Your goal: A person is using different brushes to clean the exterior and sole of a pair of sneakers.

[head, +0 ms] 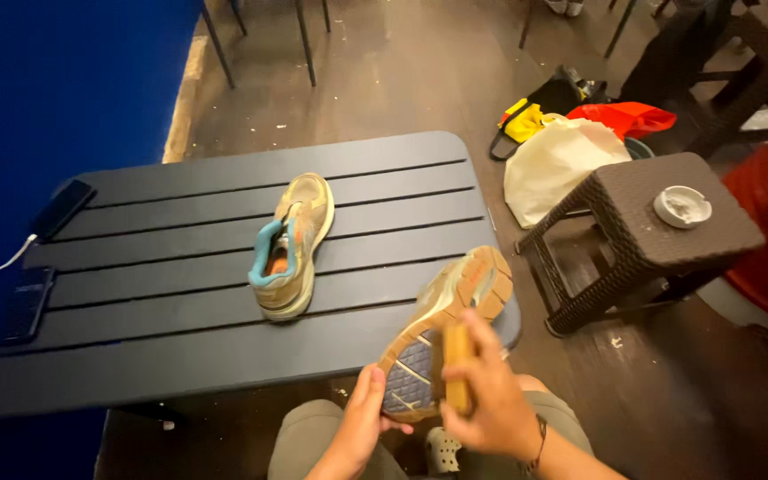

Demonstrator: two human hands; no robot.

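Dark slatted table, 2nd tan shoe w/ blue lining lying mid-top. Two phones at left edge: one on white cable, other nearer. Right: brown wicker stool w/ white ashtray. Behind: cream bag, yellow-black bag, red bag on floor.

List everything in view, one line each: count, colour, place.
shoe on table: 1, tan with teal lining, table centre
held shoe: 1, tan, sole up, at table's near edge
brush: 1, yellow-brown, against the sole
table: 1, dark blue, slatted
phones: 2, black, table's left end
stool: 1, brown wicker, right
ashtray: 1, white, on stool
bags: several, cream, yellow, red, floor
left hand: holds shoe
right hand: grips brush
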